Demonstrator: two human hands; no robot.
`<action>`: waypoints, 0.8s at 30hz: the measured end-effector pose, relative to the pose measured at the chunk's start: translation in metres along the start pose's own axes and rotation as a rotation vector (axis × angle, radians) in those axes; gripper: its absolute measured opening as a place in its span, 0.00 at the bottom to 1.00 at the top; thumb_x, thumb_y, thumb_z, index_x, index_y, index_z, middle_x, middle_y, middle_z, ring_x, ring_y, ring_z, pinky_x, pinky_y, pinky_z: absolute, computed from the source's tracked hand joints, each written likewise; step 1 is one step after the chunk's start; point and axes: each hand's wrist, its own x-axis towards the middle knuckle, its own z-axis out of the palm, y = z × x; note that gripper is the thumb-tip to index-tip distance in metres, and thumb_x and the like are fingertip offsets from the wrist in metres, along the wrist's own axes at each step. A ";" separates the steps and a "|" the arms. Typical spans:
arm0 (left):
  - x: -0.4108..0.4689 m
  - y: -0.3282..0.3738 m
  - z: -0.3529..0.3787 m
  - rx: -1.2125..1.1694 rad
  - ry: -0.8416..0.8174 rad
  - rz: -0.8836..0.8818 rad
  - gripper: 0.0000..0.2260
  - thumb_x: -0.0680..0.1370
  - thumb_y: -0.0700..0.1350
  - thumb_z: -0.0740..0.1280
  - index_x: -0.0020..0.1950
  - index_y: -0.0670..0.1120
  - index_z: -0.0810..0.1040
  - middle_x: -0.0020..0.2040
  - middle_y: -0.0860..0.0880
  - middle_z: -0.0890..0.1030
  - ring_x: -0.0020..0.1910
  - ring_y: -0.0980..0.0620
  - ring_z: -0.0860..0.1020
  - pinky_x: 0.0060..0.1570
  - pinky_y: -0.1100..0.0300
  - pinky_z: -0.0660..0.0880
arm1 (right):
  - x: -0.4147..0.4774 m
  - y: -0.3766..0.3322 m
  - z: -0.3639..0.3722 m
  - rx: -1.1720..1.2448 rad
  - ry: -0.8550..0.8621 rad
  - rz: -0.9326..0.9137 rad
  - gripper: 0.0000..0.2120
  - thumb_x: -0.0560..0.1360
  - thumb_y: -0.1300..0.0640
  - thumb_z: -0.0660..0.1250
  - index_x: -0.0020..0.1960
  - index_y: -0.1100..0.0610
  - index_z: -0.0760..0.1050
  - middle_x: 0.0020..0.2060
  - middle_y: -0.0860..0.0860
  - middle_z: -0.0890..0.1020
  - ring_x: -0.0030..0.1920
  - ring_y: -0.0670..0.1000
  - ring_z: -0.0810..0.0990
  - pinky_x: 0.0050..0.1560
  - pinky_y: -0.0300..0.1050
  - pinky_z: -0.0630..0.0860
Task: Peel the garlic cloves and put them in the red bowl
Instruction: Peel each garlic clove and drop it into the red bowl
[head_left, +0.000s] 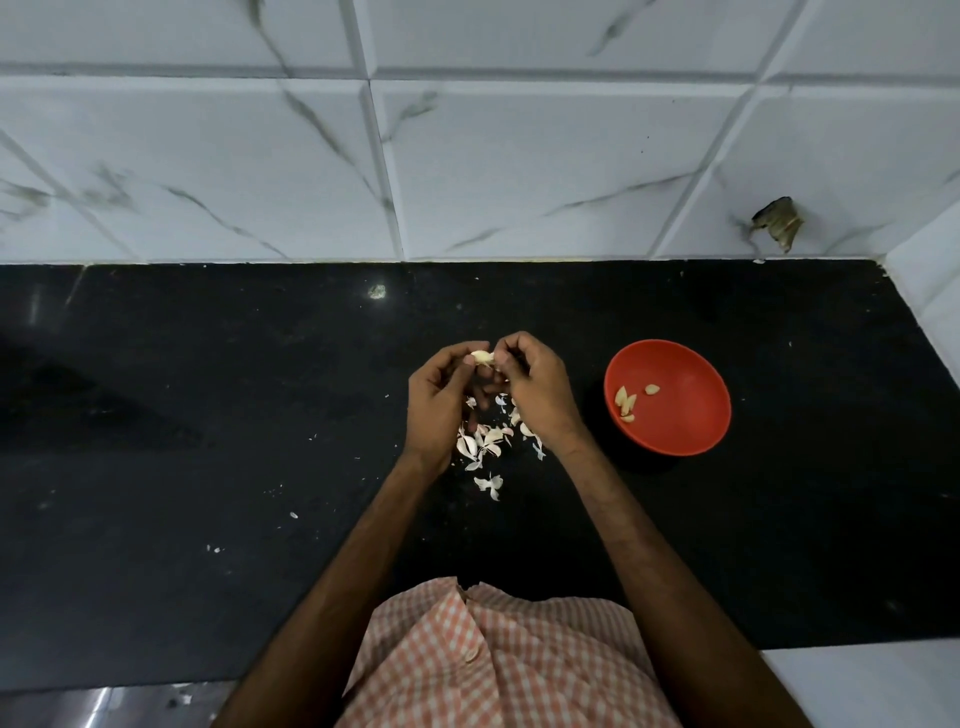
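Pinching one garlic clove (482, 357) between the tips of both hands, well to the left of the red bowl (685, 415). Curled round its left end with thumb and fingertips: the left hand (441, 402). Nipping its right end, fingers bent tight: the right hand (535, 389), the nearer of the two to the bowl but not touching it. Pale and smooth along the top of the clove; too small to tell how much skin clings at the right end.

Directly below the hands, also left of the bowl: a scatter of papery skins (485, 441), white tinged with pink, lying on the black counter (208, 415). Inside the bowl, close to its left wall: a few peeled cloves (626, 402), one lying apart from the rest toward the middle.

Beyond the bowl, away from the person: a white marbled tile wall (467, 156), with a brown scrap (776, 221) stuck on it up and to the right of the bowl. Nearer than the bowl, at the bottom edge of view: an orange checked shirt (493, 660).
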 end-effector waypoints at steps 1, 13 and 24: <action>0.000 0.001 -0.001 -0.005 -0.006 -0.003 0.10 0.84 0.36 0.60 0.61 0.38 0.80 0.41 0.44 0.82 0.29 0.52 0.76 0.20 0.63 0.68 | 0.000 0.000 0.000 0.050 -0.015 0.022 0.06 0.83 0.63 0.63 0.50 0.57 0.77 0.42 0.50 0.80 0.41 0.42 0.80 0.45 0.39 0.81; 0.003 -0.001 -0.007 -0.031 0.073 -0.017 0.11 0.85 0.43 0.62 0.47 0.40 0.79 0.37 0.45 0.79 0.26 0.55 0.74 0.20 0.65 0.66 | -0.004 -0.008 -0.002 0.221 -0.128 -0.010 0.05 0.83 0.66 0.61 0.50 0.63 0.74 0.39 0.54 0.76 0.40 0.46 0.78 0.43 0.42 0.81; 0.004 -0.003 -0.013 0.051 0.126 0.048 0.09 0.83 0.44 0.65 0.49 0.39 0.80 0.35 0.45 0.79 0.27 0.52 0.73 0.21 0.62 0.67 | -0.003 -0.009 -0.007 -0.138 -0.034 -0.180 0.09 0.81 0.65 0.64 0.56 0.59 0.82 0.45 0.46 0.84 0.45 0.45 0.84 0.47 0.40 0.83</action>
